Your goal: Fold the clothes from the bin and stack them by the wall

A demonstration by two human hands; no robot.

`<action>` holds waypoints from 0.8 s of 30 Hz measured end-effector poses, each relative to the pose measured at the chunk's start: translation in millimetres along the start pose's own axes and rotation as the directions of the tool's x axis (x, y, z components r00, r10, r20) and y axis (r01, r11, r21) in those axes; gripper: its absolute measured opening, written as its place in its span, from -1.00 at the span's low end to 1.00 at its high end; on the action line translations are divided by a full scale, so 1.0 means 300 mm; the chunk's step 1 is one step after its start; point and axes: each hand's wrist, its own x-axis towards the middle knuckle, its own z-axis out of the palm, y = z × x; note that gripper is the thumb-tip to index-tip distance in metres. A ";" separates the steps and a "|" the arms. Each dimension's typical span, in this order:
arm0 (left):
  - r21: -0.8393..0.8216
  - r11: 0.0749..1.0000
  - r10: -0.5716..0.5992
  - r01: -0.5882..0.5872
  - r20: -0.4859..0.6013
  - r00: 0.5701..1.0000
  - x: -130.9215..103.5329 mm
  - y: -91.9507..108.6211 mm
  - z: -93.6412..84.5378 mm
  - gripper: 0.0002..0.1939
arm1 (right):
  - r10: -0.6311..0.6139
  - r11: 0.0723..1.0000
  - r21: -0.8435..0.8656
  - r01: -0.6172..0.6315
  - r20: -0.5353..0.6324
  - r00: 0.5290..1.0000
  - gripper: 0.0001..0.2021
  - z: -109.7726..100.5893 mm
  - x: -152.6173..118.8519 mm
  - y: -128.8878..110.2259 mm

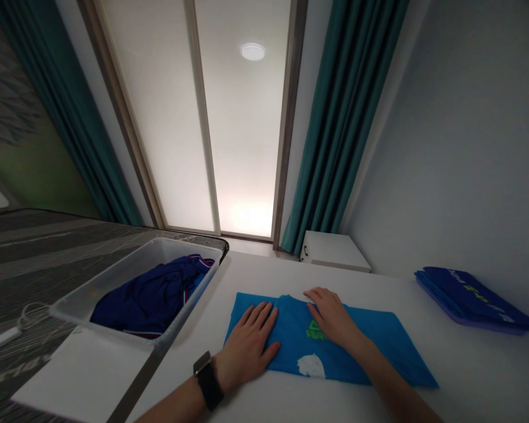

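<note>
A bright blue shirt [286, 346] with green lettering and a white patch lies flat and folded on the white table [247, 273]. My left hand [249, 343], with a black watch on the wrist, rests palm down on the shirt's left part, fingers spread. On the upper middle of the shirt lies my right hand [330, 314], its fingers extended near the top edge beside the green lettering. Neither hand grips the cloth.
A translucent bin [73, 302] holding dark blue clothes [147, 299] stands at the left. Folded dark blue garments [471, 296] are stacked at the right by the wall. Behind the table is a white cabinet [335, 249]; a white power strip [2, 339] lies far left.
</note>
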 end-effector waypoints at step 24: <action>0.058 0.997 0.048 -0.046 -0.048 0.998 0.006 -0.128 0.040 -0.30 | 0.467 0.873 0.175 -0.456 -0.025 0.884 -0.54 -0.157 -0.445 0.222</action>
